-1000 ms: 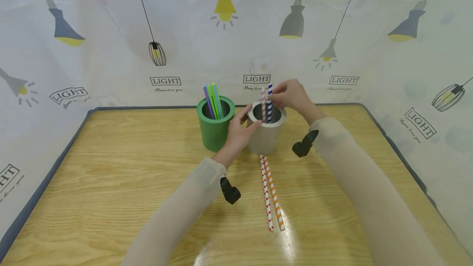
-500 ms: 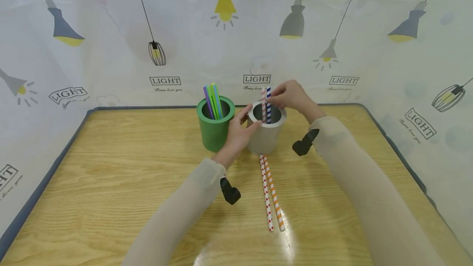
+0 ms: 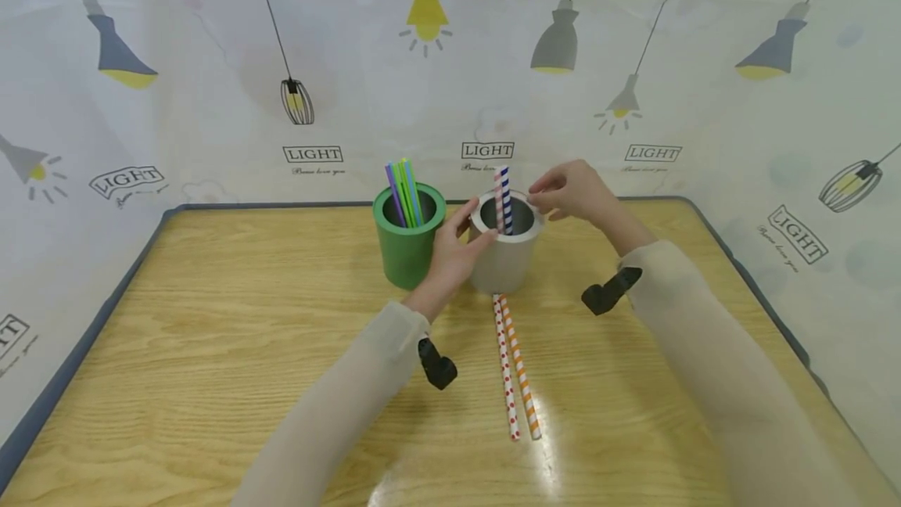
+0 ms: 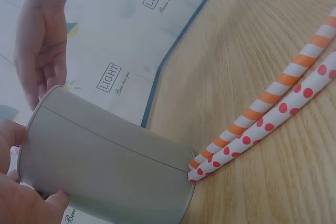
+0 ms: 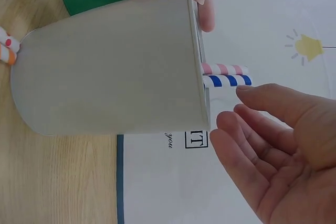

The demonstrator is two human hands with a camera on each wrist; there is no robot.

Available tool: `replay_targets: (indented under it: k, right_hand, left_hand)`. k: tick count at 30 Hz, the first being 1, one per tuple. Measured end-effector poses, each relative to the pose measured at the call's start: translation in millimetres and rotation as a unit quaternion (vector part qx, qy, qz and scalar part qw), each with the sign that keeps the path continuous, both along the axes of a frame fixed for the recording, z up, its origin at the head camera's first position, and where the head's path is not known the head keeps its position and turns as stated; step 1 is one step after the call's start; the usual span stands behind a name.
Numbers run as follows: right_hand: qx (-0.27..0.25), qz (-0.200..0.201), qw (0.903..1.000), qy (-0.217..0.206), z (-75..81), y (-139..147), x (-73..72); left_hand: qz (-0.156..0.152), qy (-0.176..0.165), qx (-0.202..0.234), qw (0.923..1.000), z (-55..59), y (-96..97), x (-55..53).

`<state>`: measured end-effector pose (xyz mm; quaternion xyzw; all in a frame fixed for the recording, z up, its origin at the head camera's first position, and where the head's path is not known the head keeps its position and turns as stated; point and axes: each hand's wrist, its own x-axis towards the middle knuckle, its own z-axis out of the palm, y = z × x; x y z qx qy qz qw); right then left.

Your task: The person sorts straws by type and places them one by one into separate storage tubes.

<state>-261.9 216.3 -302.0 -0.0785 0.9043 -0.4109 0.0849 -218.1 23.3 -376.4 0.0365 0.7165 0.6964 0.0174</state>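
Observation:
A grey cylindrical holder (image 3: 503,264) stands upright at the table's far side. My left hand (image 3: 454,253) grips it at the rim, thumb at the front and fingers along its left side. Inside lean a pink-and-white striped paper straw (image 3: 499,198) and a blue-and-white striped paper straw (image 3: 507,194), side by side, their lower ends hidden. My right hand (image 3: 573,190) is just right of the rim. In the right wrist view its loosely bent fingers (image 5: 252,135) hold nothing, and the thumb is close to the blue straw's tip.
A green holder (image 3: 407,257) with several coloured plastic straws (image 3: 404,194) stands left of the grey one. On the table in front lie a red-dotted paper straw (image 3: 507,374) and an orange-striped one (image 3: 522,374). A printed curtain (image 3: 352,61) rises behind the table edge.
The blue-striped straw has moved down and left against the pink one. My right hand has let it go and drawn back to the right. The left hand stays on the grey holder.

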Motion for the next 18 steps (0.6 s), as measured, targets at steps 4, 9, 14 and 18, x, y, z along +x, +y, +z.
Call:
replay_targets:
  k: [4, 9, 14, 18]
  right_hand:
    - [0.001, 0.009, 1.0, 0.001, -2.1, 7.8, 13.7]
    - [-0.005, 0.026, 0.9996, -0.012, -9.4, 16.8, 31.5]
    - [-0.027, 0.017, 0.9994, 0.01, -24.0, 20.2, 41.4]
    - [-0.046, 0.001, 0.9984, 0.033, -38.4, 19.9, 47.8]
  left_hand:
    - [0.005, 0.0, -0.001, 1.0, -1.4, 0.8, -0.1]
    - [0.004, -0.003, 0.0, 1.0, -2.0, 1.1, -0.1]
    - [0.006, 0.002, 0.003, 1.0, -3.0, 0.8, -1.5]
    - [0.003, 0.002, 0.003, 1.0, -2.7, 0.7, -0.8]
